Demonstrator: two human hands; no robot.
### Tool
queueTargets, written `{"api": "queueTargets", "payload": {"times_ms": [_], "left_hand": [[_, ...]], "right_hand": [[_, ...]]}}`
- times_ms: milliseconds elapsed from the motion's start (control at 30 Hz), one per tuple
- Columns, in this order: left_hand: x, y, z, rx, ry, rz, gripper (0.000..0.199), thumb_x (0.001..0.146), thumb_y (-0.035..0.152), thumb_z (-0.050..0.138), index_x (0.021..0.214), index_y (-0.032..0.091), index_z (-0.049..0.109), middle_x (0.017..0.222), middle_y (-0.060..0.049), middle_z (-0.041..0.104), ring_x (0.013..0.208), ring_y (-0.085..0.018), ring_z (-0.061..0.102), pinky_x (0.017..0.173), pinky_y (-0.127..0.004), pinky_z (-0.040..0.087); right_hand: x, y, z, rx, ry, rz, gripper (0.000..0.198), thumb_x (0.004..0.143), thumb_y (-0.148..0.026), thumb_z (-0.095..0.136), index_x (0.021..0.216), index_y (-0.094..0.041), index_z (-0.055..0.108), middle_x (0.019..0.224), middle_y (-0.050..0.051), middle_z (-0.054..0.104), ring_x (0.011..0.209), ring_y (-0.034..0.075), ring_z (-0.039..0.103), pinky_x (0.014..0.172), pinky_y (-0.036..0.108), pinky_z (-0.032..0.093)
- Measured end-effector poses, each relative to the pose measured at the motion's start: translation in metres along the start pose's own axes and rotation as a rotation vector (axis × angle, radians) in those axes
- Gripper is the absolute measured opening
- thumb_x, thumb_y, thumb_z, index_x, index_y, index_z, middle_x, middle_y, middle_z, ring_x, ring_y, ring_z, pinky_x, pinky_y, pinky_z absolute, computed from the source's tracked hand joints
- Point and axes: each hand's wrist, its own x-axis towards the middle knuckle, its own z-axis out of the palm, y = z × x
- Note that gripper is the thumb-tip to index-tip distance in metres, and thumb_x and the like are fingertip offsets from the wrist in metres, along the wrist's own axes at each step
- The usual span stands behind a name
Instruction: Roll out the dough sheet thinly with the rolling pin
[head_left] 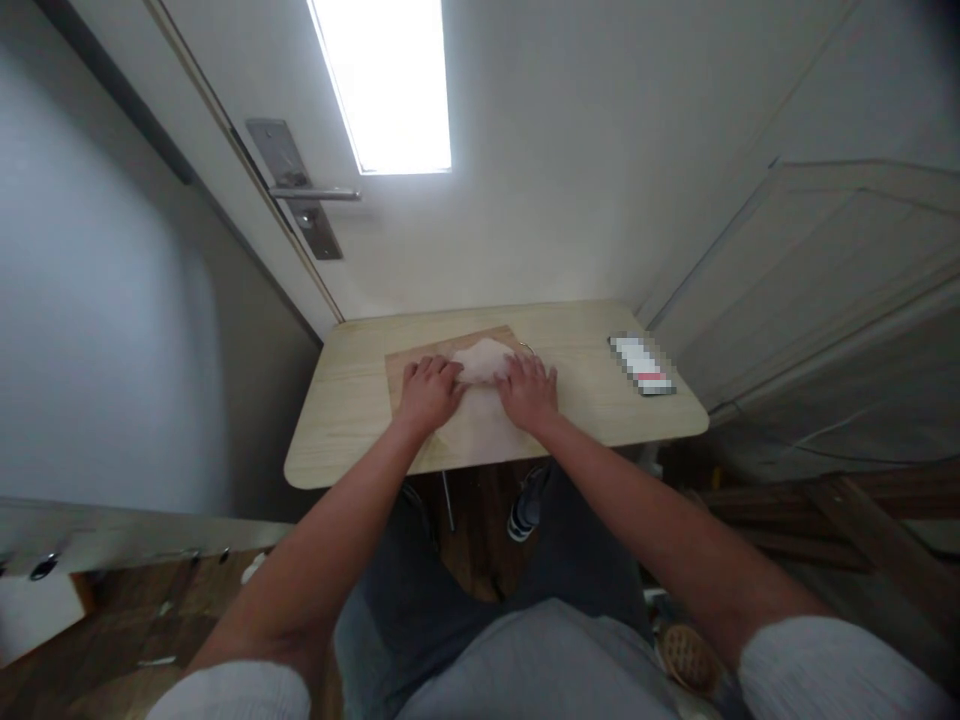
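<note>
Presently at the table (341, 400): a person in a grey top (540, 665) reaches both bare arms forward to a pale, soft bundle (482, 360), which lies over a wood-toned board (396, 378) near the middle of the tabletop.
Left hand (433, 390): its fingers curl down at the bundle's left end, knuckles up.
Right hand (529, 390): it mirrors the pose at the opposite end, fingers bent onto the material.
Grip: both hands are in contact with the bundle; whether they pinch it or merely press on it cannot be told from above.
Step in hand: a two-handed handling of the bundle, apparently gathering or shaping it.
Next move: it calls, by the look of it, for even pressure from both sides, since such limp stuff could slip or bunch unevenly.
Bundle's look: whitish, rumpled and mounded between the hands, with a thinner, filmy-looking pale expanse (484, 425) on its near side; plastic or cloth, the blur leaves unclear.
Tabletop's right side: a phone (643, 364), its screen pixelated, lies well apart from the hands.
Beyond the table: a door with a metal handle (315, 193).
</note>
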Motion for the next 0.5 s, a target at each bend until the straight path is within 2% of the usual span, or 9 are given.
{"api": "queueTargets", "payload": {"times_ms": [133,267,367,500], "left_hand": [[-0.021,0.008,-0.003,-0.033,0.018,0.034,0.033,0.094,0.045,0.05,0.12,0.03,0.063,0.124,-0.008,0.065,0.122,-0.029,0.052,0.103,-0.046,0.036],[-0.037,0.021,0.0,-0.063,-0.001,-0.074,0.043,0.094,0.056,0.048,0.126,0.03,0.06,0.134,-0.008,0.061,0.125,-0.029,0.051,0.103,-0.046,0.038],[-0.038,0.028,0.002,-0.071,0.0,-0.135,0.055,0.096,0.062,0.036,0.138,0.03,0.052,0.149,-0.007,0.051,0.138,-0.03,0.041,0.111,-0.05,0.032],[-0.03,0.03,0.006,-0.047,0.007,-0.182,0.06,0.101,0.056,0.018,0.147,0.026,0.043,0.156,-0.007,0.043,0.146,-0.029,0.031,0.117,-0.058,0.021]], "right_hand": [[0.005,0.006,-0.005,0.014,-0.026,-0.038,0.046,0.104,-0.04,0.028,0.132,-0.022,0.059,0.149,0.009,0.05,0.141,0.029,0.036,0.114,0.06,0.022],[0.013,0.005,-0.005,-0.028,0.0,-0.048,0.046,0.103,-0.04,0.03,0.138,-0.022,0.055,0.15,0.011,0.049,0.141,0.03,0.035,0.114,0.061,0.021],[0.019,0.001,-0.002,-0.065,0.033,-0.027,0.048,0.103,-0.043,0.032,0.141,-0.021,0.051,0.15,0.013,0.048,0.142,0.033,0.033,0.113,0.062,0.018],[0.029,-0.003,0.0,-0.065,0.024,-0.022,0.048,0.102,-0.043,0.033,0.142,-0.023,0.05,0.151,0.011,0.047,0.139,0.034,0.035,0.113,0.06,0.02]]}}
